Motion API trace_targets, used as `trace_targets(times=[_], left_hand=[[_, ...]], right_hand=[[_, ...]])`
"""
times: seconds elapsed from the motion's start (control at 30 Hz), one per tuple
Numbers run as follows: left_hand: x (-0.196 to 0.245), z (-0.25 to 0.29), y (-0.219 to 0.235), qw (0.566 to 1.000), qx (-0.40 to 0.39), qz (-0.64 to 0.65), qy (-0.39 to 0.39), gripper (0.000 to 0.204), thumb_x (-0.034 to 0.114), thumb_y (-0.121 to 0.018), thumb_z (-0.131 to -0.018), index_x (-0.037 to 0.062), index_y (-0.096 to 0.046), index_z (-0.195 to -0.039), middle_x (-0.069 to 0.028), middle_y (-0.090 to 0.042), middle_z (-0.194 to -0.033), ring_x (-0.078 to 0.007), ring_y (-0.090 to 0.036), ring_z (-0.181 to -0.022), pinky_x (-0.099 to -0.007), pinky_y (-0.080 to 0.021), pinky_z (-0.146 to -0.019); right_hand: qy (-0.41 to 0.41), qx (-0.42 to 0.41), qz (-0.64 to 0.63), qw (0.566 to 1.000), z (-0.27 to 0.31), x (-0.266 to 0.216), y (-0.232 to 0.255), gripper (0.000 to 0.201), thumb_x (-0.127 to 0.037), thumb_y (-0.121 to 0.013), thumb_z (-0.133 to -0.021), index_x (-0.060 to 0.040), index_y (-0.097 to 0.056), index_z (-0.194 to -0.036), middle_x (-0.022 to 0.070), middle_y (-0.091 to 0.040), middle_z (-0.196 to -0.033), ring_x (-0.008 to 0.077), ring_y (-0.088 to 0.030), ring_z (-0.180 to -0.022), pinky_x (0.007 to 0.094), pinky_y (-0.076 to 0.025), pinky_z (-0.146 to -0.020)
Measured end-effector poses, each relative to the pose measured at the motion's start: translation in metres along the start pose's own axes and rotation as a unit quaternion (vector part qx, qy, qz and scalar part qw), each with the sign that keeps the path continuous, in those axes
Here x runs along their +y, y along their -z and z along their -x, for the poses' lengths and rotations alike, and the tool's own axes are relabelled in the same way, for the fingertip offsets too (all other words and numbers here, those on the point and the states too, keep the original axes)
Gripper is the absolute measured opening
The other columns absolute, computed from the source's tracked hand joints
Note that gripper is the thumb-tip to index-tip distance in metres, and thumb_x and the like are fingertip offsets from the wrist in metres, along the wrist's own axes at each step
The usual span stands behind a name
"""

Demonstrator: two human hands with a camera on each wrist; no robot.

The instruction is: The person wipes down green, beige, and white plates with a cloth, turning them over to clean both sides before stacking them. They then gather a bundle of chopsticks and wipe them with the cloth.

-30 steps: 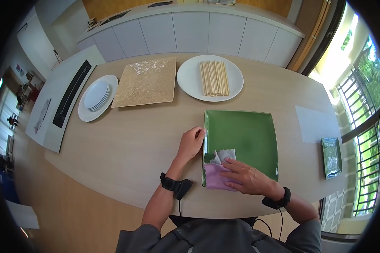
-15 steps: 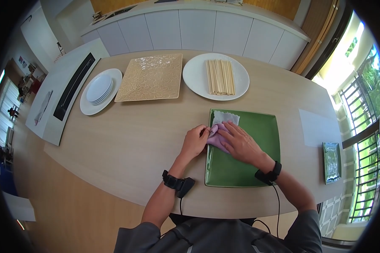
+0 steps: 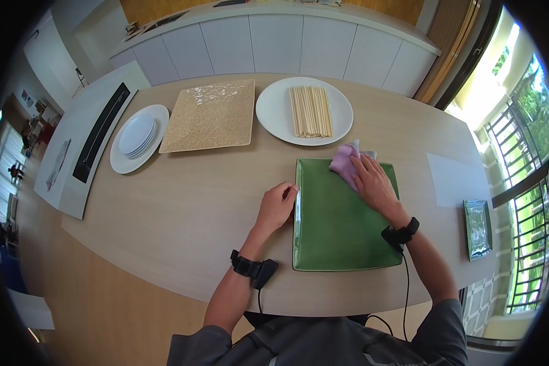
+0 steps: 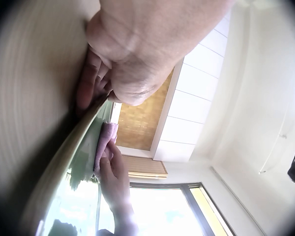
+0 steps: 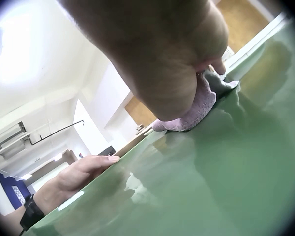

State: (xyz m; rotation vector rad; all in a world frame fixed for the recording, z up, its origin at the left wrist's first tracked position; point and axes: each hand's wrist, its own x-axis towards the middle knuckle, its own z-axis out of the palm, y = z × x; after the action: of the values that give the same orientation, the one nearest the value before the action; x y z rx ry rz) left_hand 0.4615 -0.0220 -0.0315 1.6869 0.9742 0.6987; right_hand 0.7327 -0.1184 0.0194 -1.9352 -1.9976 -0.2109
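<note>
In the head view, a large square green plate [image 3: 344, 235] lies before the person. My left hand [image 3: 277, 206] grips its left edge, thumb at the rim and fingers reaching under it, as the left wrist view also shows. At the far right part of the plate, my right hand [image 3: 375, 186] presses a bunched cloth [image 3: 345, 163], purple on one side and grey on the other, with fairly straight fingers. Part of the cloth reaches over the far rim. In the right wrist view the cloth [image 5: 196, 110] touches the glossy plate surface under the palm.
Behind stand a square beige patterned plate [image 3: 210, 116], a white oval plate [image 3: 274, 116] bearing a bundle of pale sticks [image 3: 311, 111], and small white plates [image 3: 137, 133] stacked on a larger one. A small green dish [image 3: 477, 229] lies at right near a pale sheet [image 3: 457, 180].
My right hand has carried the cloth from the plate's near left area up its left side, then across to the far right corner. My left hand has stayed at the left edge.
</note>
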Motion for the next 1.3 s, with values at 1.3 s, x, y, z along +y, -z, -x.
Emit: trace_targets(times=[1.3], left_hand=[[0.010, 0.003, 0.002, 0.999, 0.019, -0.039, -0.017, 0.034, 0.029, -0.057, -0.101, -0.0034, -0.067, -0.100, -0.0118, -0.063, -0.070, -0.0187, -0.056, -0.060, -0.0330, -0.046, -0.061]], right_hand=[[-0.227, -0.015, -0.135, 0.964, 0.187, -0.060, 0.111, 0.031, -0.006, -0.073, -0.082, 0.0032, -0.067, -0.111, 0.0206, -0.067, -0.111, 0.0403, -0.065, -0.100, 0.0432, -0.052, -0.086]])
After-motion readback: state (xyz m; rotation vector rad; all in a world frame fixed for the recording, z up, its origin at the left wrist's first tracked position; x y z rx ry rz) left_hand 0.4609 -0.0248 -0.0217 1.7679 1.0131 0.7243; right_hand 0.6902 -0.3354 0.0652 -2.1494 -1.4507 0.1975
